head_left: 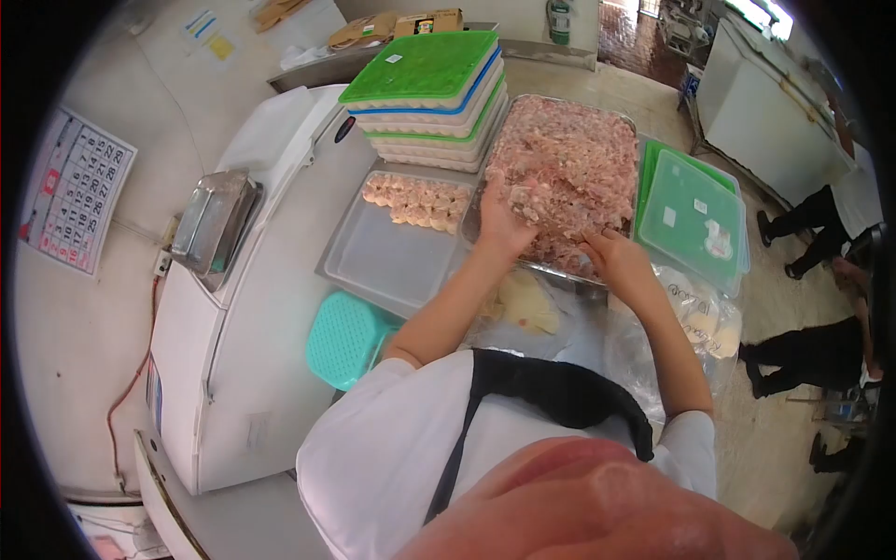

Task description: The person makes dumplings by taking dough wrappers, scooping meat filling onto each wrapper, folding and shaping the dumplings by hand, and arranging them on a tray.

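A large metal tray (pixel 474 219) heaped with pinkish minced meat (pixel 565 154) stands in front of me. At its near left side, my left hand (pixel 505 224) is curled with the thumb toward the meat; whatever lies in its palm blends with the mince. My right hand (pixel 618 261) is closed in a pinch over the near right edge, and the thing between its fingers is too small to make out. To the left, a shallow grey tray (pixel 387 247) carries rows of small meat-filled dumplings (pixel 417 203) at its far end.
Stacked pale trays with green and blue lids (pixel 425 75) stand behind the dumplings. Green lids (pixel 691 210) lie at right, plastic bags (pixel 686 322) nearer me. A turquoise stool (pixel 345 341) and white chest freezer (pixel 271 252) are at left. People in dark trousers (pixel 812 350) stand at far right.
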`<move>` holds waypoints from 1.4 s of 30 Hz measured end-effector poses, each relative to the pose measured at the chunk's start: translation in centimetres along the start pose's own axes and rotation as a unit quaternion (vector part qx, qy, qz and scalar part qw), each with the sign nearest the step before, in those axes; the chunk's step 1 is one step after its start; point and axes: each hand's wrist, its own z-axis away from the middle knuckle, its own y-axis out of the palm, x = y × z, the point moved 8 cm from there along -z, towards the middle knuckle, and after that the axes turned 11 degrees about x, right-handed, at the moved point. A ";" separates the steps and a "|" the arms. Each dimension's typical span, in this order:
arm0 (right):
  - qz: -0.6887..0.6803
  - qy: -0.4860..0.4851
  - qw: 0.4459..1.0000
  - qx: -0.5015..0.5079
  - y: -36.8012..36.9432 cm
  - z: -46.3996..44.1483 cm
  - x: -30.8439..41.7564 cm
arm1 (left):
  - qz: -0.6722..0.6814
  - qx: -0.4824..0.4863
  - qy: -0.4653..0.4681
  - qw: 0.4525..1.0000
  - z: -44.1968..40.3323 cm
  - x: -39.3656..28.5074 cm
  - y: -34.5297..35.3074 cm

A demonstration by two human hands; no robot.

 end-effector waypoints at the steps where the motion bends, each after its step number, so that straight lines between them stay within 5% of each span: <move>1: -0.037 -0.023 0.999 -0.002 -0.4 0.0 -0.3 | -0.041 -0.041 0.006 0.998 0.1 -0.1 0.2; 3: -0.157 0.024 0.987 -0.009 -1.4 0.5 -2.1 | -0.122 -0.124 0.018 0.985 0.9 -0.4 1.5; 6: -0.211 0.070 0.974 0.051 -1.4 1.0 -3.8 | -0.378 -0.087 -0.037 0.921 1.9 0.0 5.3; 9: -0.210 0.060 0.971 0.100 -1.5 1.4 -4.2 | -0.659 -0.056 -0.065 0.748 1.6 -0.5 8.8; 12: -0.193 0.051 0.971 0.135 -2.8 2.1 -3.4 | -0.785 0.041 -0.088 0.612 0.7 0.1 8.1; 16: -0.144 -0.023 0.987 0.065 -2.8 2.7 -2.3 | -0.787 -0.011 -0.123 0.605 0.3 0.5 6.4; 21: -0.010 0.022 0.999 -0.039 -2.7 3.0 -2.5 | -0.760 -0.127 -0.149 0.619 -0.3 -0.9 0.4; 24: 0.030 0.092 0.994 0.048 2.1 2.5 -9.2 | -0.800 -0.093 -0.194 0.560 -0.4 0.7 3.8; 26: 0.016 0.121 0.985 0.125 2.9 3.2 -12.8 | -0.780 -0.078 -0.205 0.586 0.3 0.8 3.6; 29: -0.071 0.165 0.978 0.104 0.0 4.5 -12.4 | -0.800 -0.040 -0.136 0.583 0.4 1.1 7.9; 32: -0.250 0.108 0.961 0.055 -3.0 4.8 -9.2 | -0.841 0.027 -0.114 0.528 0.0 1.4 9.1; 36: -0.224 0.032 0.970 0.092 -0.3 4.0 -6.7 | -0.859 0.100 -0.177 0.470 -0.9 2.0 7.1; 39: -0.168 0.042 0.980 0.099 0.0 3.4 -7.3 | -0.890 0.064 -0.170 0.418 -0.7 2.3 7.1; 42: -0.051 0.036 0.998 0.016 -2.1 3.1 -5.9 | -0.779 -0.013 -0.188 0.598 -0.4 0.8 0.9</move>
